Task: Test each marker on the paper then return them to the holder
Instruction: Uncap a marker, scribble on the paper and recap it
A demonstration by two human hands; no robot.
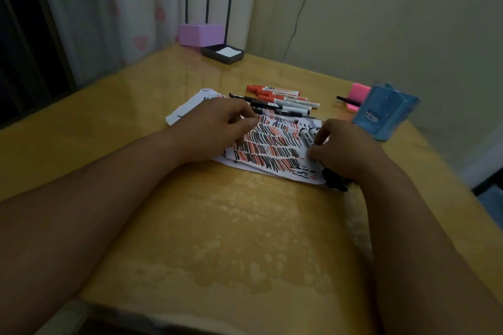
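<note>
A white paper (272, 149) covered with rows of red and black strokes lies on the yellow table. My left hand (217, 130) rests on its left part, fingers curled, holding nothing that I can see. My right hand (345, 152) grips two white-barrelled black markers (307, 136) at the paper's right edge, their tips pointing up-left; black caps show under the palm. Several red and black markers (280, 98) lie in a loose row just beyond the paper. The blue holder (386, 111) stands at the right, apart from both hands.
A pink block (359, 95) with a black pen (348, 100) sits left of the holder. A purple box (200, 34) and a dark tray with white paper (223, 53) stand at the far table edge by the curtain. The wall runs along the right.
</note>
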